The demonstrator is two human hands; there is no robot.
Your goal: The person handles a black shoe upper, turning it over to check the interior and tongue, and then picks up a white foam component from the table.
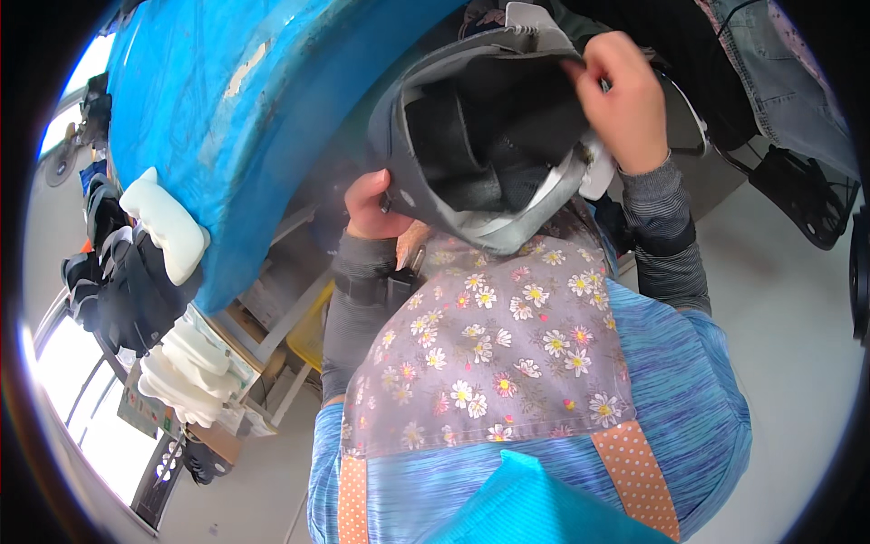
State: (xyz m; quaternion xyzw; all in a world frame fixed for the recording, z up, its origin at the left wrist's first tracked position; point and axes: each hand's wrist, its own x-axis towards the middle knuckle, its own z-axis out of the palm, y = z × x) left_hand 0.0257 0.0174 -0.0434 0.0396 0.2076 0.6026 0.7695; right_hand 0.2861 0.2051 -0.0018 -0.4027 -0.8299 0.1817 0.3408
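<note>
In front of my chest I hold up a dark grey fabric bag (385, 136). Its mouth faces me and shows a black lining, with a pale band along the lower right of the rim. At the bag's left side, my left hand (373, 207) is closed on the edge, thumb up. My right hand (625, 104) pinches the upper right rim between bent fingers. The bag hangs just over my flowered apron (507, 354). A white part (598, 170) shows beside the bag below my right hand; I cannot tell what it belongs to.
A blue-covered table (208, 118) curves along the left. Several black fabric pieces (140, 290) and a white foam-like piece (163, 222) hang over its end, with more white pieces (190, 372) below. A yellow bin (313, 326) stands underneath. Another person's denim clothing (797, 91) and a black sandal (807, 195) are at right.
</note>
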